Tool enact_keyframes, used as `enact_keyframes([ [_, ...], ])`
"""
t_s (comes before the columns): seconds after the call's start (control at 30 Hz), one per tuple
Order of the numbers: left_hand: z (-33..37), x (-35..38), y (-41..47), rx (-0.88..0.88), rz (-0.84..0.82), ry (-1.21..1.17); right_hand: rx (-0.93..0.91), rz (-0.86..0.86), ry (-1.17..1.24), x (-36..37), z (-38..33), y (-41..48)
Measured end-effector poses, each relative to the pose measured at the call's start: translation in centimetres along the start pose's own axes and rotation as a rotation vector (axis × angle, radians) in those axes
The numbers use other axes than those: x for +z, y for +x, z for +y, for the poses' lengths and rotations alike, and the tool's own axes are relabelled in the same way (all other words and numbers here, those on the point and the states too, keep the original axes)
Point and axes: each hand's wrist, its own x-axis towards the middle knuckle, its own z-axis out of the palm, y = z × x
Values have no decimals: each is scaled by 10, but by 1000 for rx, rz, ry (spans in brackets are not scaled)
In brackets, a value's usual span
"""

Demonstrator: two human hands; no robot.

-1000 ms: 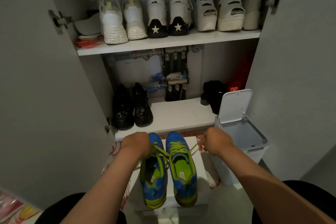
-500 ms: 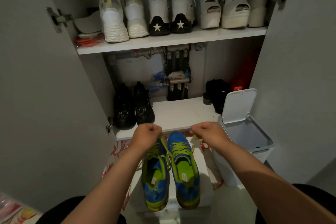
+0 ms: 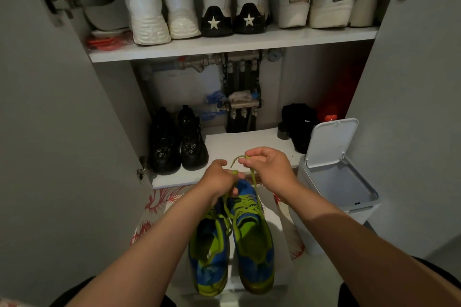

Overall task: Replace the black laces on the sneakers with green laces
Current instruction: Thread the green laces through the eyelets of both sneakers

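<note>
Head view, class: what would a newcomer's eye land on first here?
The bright blue and green sneakers at bottom centre, with the left hand and right hand holding a green lace above them. Behind, white shoes line the top shelf, and a bin with its lid up stands at right.

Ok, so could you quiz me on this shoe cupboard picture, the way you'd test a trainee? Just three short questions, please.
1. True or false: the lid of the white bin stands open.
2. The laces in the blue sneakers are: A black, B green, C white.
3. Which grips a lace: the left hand, the right hand, or both?
Key: 1 true. 2 B. 3 both.
</note>
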Motion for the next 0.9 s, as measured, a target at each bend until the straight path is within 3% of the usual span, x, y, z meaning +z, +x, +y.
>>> enact_keyframes([
  [0.17, 10, -8, 8, 1, -193, 9, -32, -150, 8, 2, 0, 11],
  [0.43, 11, -14, 14, 33, -244, 68, -135, -166, -157, 0, 13, 29],
  [0.53, 9, -13, 16, 70, -205, 208, -157, -133, -304, 3, 20, 30],
  [0.63, 8, -13, 16, 128, -97, 540, -154, -111, -492, 7, 25, 31],
  [0.7, 5, -13, 15, 220, 9, 767, -101, -148, -577, 6, 20, 29],
  [0.77, -1, -13, 17, 314, 72, 820, 12, -255, -576, 4, 11, 25],
  [0.9, -4, -19, 23, 364, -16, 515, 273, -428, -317, -4, -7, 16],
])
